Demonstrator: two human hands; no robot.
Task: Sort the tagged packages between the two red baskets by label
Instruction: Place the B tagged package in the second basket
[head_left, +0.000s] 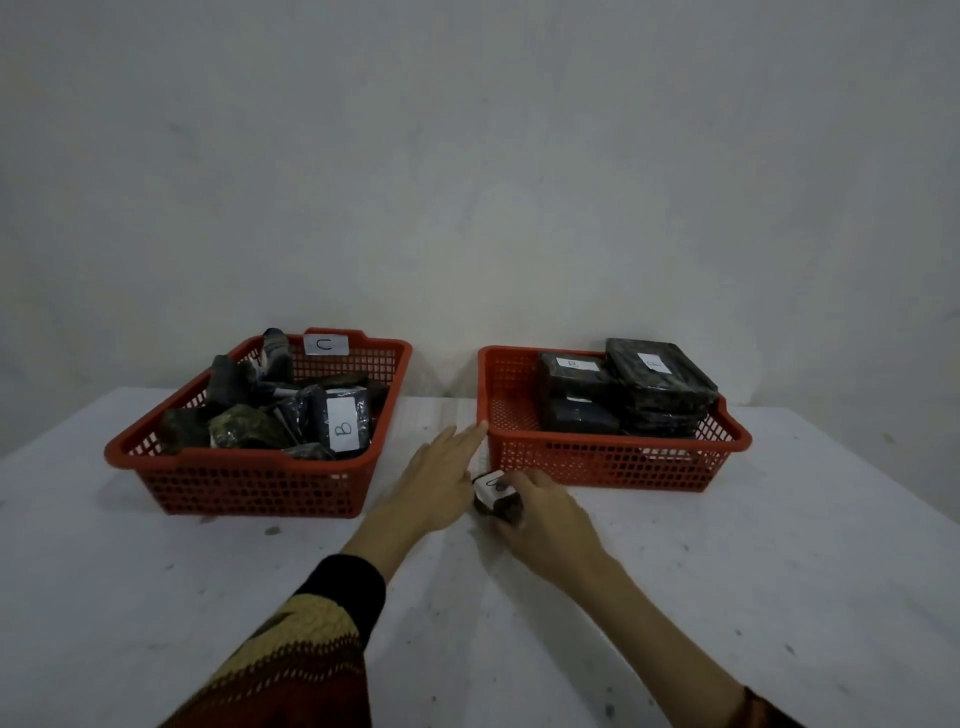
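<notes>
Right hand (540, 514) grips small package (496, 496) at frame centre; right basket (597, 457) sits directly above (left hand (441, 478) flat, holding nothing).

Bare table (519, 623) gap separates left basket (249, 483) from right basket (613, 462).

Left red basket (249, 480): jumbled dark tagged packages (291, 415), one labelled B. Right red basket (597, 462): neatly stacked dark packages (660, 384). One small tagged package (496, 496) lies between the baskets, just before the right one.
</notes>
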